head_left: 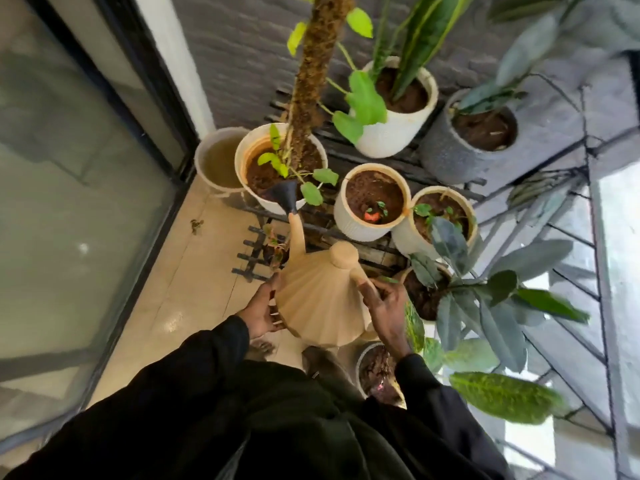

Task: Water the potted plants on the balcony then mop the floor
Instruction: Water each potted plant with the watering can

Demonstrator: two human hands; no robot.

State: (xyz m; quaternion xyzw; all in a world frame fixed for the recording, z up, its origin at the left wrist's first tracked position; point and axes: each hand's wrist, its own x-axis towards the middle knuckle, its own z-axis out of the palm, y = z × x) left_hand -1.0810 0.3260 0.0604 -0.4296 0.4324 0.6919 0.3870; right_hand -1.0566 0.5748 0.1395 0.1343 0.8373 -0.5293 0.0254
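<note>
A beige ribbed watering can (317, 299) is held over the balcony floor, its long spout ending in a black rose (282, 195) above the soil of a white pot with a moss pole (280, 168). My left hand (261, 311) supports the can's left side. My right hand (386, 311) grips its handle on the right. Two smaller cream pots (372, 202) (438, 216) stand just right of the spout. Farther back are a white pot with a snake plant (398, 109) and a grey pot (474, 136).
The pots stand on a black slatted metal rack (346, 150). An unplanted white pot (216, 161) sits in the corner by the glass sliding door (69, 202). Leafy plants (485, 306) and a metal railing (588, 237) crowd the right. Beige tiled floor (180, 289) lies on the left.
</note>
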